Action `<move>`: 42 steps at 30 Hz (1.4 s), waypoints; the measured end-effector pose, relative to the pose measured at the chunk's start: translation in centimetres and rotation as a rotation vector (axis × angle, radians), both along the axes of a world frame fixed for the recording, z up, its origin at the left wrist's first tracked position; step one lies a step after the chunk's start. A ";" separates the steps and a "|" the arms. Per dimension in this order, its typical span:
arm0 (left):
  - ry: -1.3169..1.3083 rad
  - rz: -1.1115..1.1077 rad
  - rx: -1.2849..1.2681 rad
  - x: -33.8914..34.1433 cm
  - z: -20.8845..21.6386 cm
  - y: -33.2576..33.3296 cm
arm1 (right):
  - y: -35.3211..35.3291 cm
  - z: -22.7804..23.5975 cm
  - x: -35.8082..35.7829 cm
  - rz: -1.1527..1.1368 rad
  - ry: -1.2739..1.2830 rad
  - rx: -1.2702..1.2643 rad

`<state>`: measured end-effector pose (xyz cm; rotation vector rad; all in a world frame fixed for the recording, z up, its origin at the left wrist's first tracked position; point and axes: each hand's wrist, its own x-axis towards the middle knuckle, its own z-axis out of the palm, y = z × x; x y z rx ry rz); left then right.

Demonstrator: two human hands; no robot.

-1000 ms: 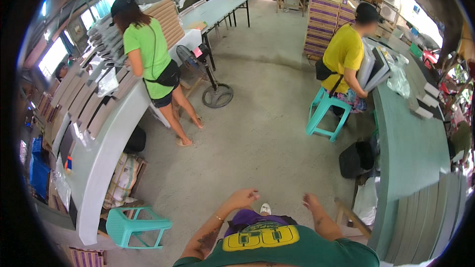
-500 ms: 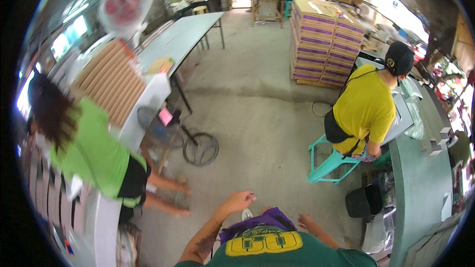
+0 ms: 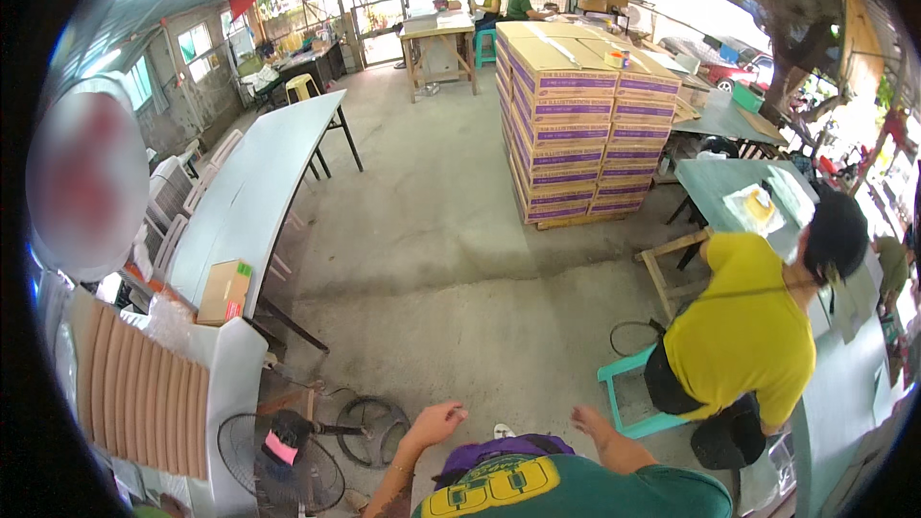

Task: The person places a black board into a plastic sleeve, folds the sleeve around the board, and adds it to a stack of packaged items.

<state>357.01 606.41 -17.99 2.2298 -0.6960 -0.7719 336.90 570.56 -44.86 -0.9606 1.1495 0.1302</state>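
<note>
My left hand (image 3: 438,422) hangs in front of my body with loosely bent fingers and nothing in it. My right hand (image 3: 595,428) is held out on the other side, also without anything in its grasp, its fingers partly apart. Between them, below, show a purple cloth (image 3: 480,453) at my waist and the tip of a white shoe (image 3: 503,431) on the concrete floor. Nearest to my left hand is the round black base (image 3: 372,432) of a fan lying on its side; its wire cage (image 3: 283,465) carries a pink tag. Neither hand touches it.
Ahead, a tall stack of cartons (image 3: 585,125) stands on a wooden pallet. At left is a long table (image 3: 259,182) with a small box (image 3: 224,292), beside brown tubes (image 3: 144,393). At right, a person in yellow (image 3: 739,326) bends near a turquoise stool (image 3: 624,384) and black bin (image 3: 729,436).
I have moved forward; the carton stack and long table appear nearer. The person in green at left has mostly left view. The person in yellow now leans down, off the stool, by the bin.
</note>
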 end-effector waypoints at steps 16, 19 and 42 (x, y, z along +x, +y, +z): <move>-0.145 0.129 -0.077 53.5 -3.4 -5.1 | -4.6 2.0 54.1 0.379 0.086 0.086; -0.082 0.216 -0.135 60.8 -1.4 -5.5 | -5.2 2.1 60.9 0.415 0.220 0.122; -0.058 1.086 -0.109 74.7 0.0 -7.5 | 5.4 4.8 113.3 1.525 0.134 0.185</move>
